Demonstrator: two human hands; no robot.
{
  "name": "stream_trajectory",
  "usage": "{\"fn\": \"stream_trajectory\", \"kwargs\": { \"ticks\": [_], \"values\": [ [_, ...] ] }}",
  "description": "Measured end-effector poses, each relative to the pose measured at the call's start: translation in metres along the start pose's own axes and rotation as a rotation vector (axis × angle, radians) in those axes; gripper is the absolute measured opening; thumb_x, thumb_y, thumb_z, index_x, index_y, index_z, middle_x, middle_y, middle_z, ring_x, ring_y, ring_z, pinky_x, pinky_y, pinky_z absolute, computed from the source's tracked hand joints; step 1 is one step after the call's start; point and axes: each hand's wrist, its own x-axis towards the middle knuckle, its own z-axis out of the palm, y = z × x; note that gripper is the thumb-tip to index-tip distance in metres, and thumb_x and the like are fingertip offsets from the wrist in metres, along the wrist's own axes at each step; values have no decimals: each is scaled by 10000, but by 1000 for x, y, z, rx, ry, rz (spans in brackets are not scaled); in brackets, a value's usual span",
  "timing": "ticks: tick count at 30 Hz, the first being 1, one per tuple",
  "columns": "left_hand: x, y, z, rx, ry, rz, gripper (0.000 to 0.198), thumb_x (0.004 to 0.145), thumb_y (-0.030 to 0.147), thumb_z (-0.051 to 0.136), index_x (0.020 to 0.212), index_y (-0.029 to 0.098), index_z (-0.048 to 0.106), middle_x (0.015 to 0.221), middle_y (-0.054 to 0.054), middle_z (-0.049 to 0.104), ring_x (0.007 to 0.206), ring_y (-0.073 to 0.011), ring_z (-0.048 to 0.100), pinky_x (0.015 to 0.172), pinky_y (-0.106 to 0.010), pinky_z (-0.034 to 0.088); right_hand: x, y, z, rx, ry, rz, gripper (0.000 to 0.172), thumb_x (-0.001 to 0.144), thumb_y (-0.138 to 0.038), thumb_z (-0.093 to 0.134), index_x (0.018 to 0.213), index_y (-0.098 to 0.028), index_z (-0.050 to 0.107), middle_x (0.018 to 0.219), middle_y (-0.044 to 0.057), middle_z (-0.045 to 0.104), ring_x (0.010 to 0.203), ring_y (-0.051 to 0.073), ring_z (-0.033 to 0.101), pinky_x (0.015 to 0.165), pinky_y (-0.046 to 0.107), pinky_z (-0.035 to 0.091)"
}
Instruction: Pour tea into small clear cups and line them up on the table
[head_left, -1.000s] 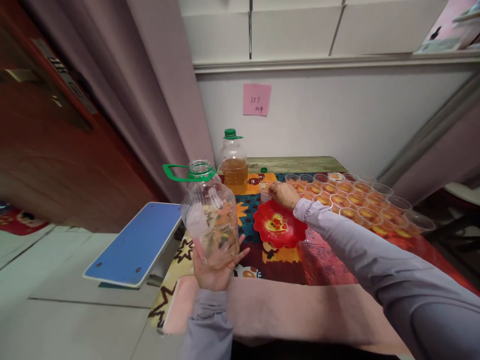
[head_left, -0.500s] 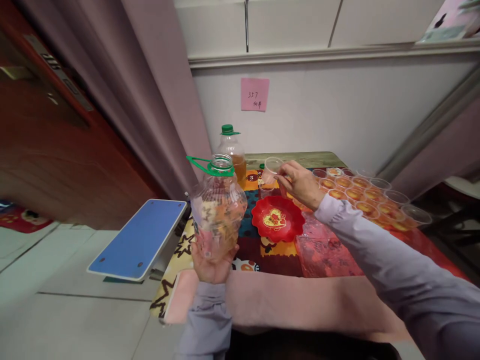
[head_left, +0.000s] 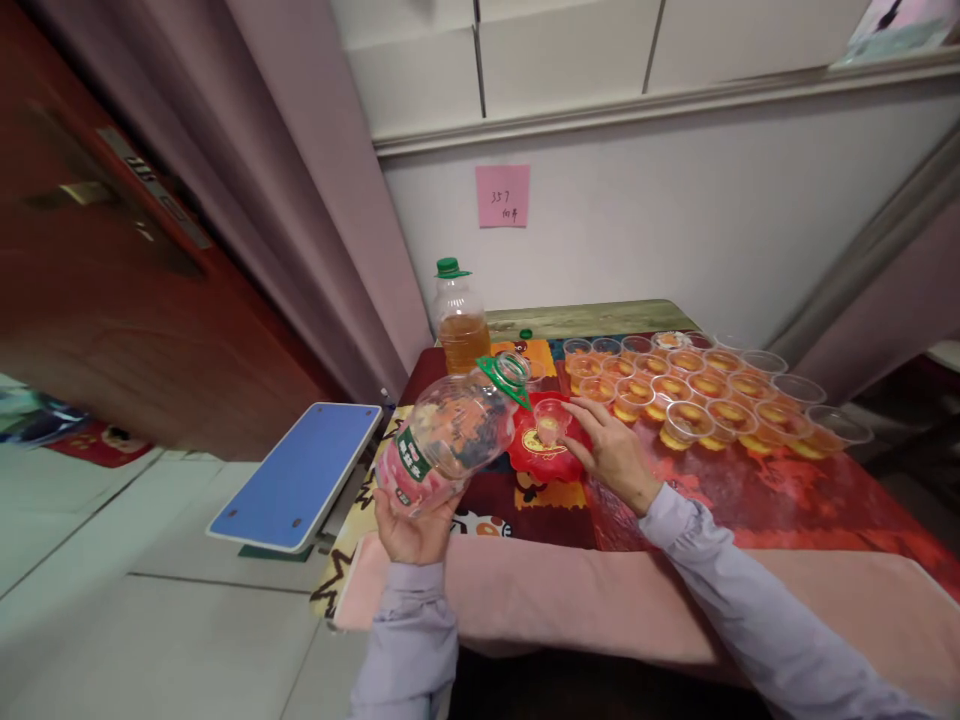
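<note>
My left hand (head_left: 414,525) grips the base of a large clear plastic bottle (head_left: 450,430) with a pink label and a green neck handle. The bottle leans to the right, its uncapped mouth near a small clear plastic cup (head_left: 551,422). That cup is pinched in my right hand (head_left: 611,455), above a red scalloped plate (head_left: 536,465). No stream of liquid can be made out between mouth and cup. Behind the tilted bottle, another bottle (head_left: 463,340) stands upright with a green cap and amber liquid inside.
Several clear cups with amber liquid (head_left: 690,420) stand in rows on the right of the table. A loose green cap (head_left: 526,334) lies near the back edge. Pink cloth (head_left: 540,590) covers the front edge. A blue-topped stool (head_left: 296,475) stands at the left.
The left hand has tilted the bottle from upright toward the right. My right hand has brought the cup down and nearer, from behind the red plate to beside the bottle's mouth.
</note>
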Motion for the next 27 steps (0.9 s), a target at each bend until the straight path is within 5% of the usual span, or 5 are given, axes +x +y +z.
{"fn": "stream_trajectory", "kwargs": {
  "ticks": [4, 11, 16, 22, 27],
  "values": [
    [-10, 14, 10, 67, 64, 55, 564, 992, 637, 531, 1447, 337, 676, 1614, -96, 601, 1474, -433, 541, 990, -627, 610, -11, -31, 5, 436, 174, 207, 440, 1004, -547, 666, 1356, -286, 705, 1310, 142, 756, 1128, 334, 757, 981, 525, 638],
    [-12, 56, 11, 153, 113, 164, 555, 899, 505, 708, 1401, 269, 705, 1335, -94, 782, 1216, -365, 728, 905, -540, 659, -33, -84, 51, 1018, 106, 341, 526, 979, -505, 734, 1466, -332, 634, 1120, 75, 782, 996, 273, 753, 860, 453, 646],
    [-15, 84, 11, 217, 189, 206, 406, 913, 430, 662, 1269, 258, 755, 1119, -52, 842, 908, -287, 805, 727, -425, 694, -44, -97, 55, 1191, -25, 280, 637, 979, -475, 745, 1576, -403, 533, 1506, 88, 626, 1212, 280, 702, 953, 445, 635],
    [-16, 102, 23, 270, 143, 220, 418, 922, 391, 674, 1306, 238, 739, 1151, -70, 836, 911, -289, 809, 736, -423, 701, -53, -95, 58, 1307, -176, 221, 730, 969, -488, 756, 1631, -460, 450, 1610, 78, 524, 1271, 272, 672, 1001, 459, 629],
    [-20, 100, 54, 264, 102, 193, 380, 904, 332, 703, 1269, 238, 750, 1134, -62, 843, 881, -284, 812, 754, -454, 706, -53, -93, 58, 1394, -217, 236, 788, 952, -499, 777, 1650, -474, 413, 1702, 69, 417, 1307, 267, 647, 1035, 457, 612]
  ]
}}
